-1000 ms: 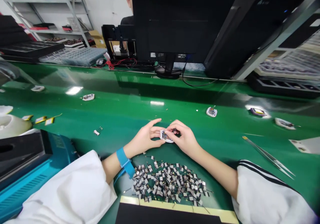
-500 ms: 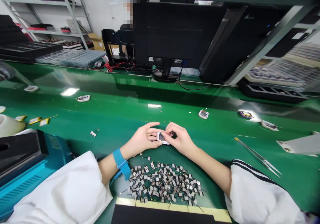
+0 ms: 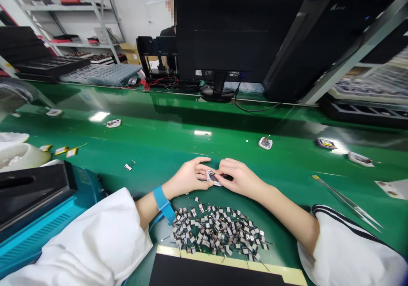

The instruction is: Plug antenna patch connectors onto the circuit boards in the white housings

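A small white device housing [image 3: 211, 177] with electronics showing inside sits between my two hands over the green mat. My left hand [image 3: 189, 175] grips its left side, thumb below and fingers beyond, with a blue wrist strap on that arm. My right hand [image 3: 237, 175] has thumb and forefinger pinched at the housing's right part; whether a tiny part is between these fingertips is hidden. Just below the hands lies a heap of small silvery modules [image 3: 219, 230] with short dark leads.
Metal tweezers [image 3: 347, 203] lie right of my right forearm. Other open housings [image 3: 265, 143] are spread across the bench. Yellow-edged battery cells [image 3: 61, 150] lie left, near a teal machine [image 3: 60, 218]. A monitor [image 3: 229, 39] stands at the back, a person partly behind it.
The whole view has shifted, so the bench and things appear further right. My right fingers have shifted slightly on the housing, which both hands still hold.
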`<control>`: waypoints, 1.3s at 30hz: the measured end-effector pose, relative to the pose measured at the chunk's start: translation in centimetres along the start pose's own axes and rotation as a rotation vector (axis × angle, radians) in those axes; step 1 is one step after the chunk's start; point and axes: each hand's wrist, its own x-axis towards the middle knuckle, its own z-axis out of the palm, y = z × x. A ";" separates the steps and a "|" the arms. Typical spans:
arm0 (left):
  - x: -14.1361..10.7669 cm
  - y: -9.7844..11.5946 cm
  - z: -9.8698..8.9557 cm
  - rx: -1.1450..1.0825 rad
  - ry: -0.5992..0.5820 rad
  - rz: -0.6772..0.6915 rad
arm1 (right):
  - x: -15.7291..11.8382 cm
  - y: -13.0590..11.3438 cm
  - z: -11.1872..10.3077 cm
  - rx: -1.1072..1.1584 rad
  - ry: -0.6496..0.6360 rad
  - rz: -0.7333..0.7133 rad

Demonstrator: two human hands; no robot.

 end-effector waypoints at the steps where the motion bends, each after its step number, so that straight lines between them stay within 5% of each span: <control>1: 0.0 0.0 0.0 0.005 0.003 -0.006 | 0.0 0.0 0.2 0.002 0.023 0.016; 8: 0.2 -0.4 -0.1 0.049 -0.032 0.031 | 0.4 -0.5 1.1 -0.051 0.122 0.103; 21: 0.3 -0.9 -0.4 0.104 -0.069 0.113 | 1.5 -1.5 0.1 -0.295 -0.072 0.046; 32: 0.2 -0.7 -0.5 0.194 -0.057 0.153 | 2.9 -1.7 -1.0 -0.327 -0.245 -0.155; 35: 1.0 -0.6 -1.4 0.225 -0.025 0.212 | 2.5 -0.2 -2.6 -0.336 -0.236 -0.088; 39: 4.0 0.0 -4.9 0.330 0.217 0.311 | 0.1 4.8 -6.0 -0.368 -0.092 0.143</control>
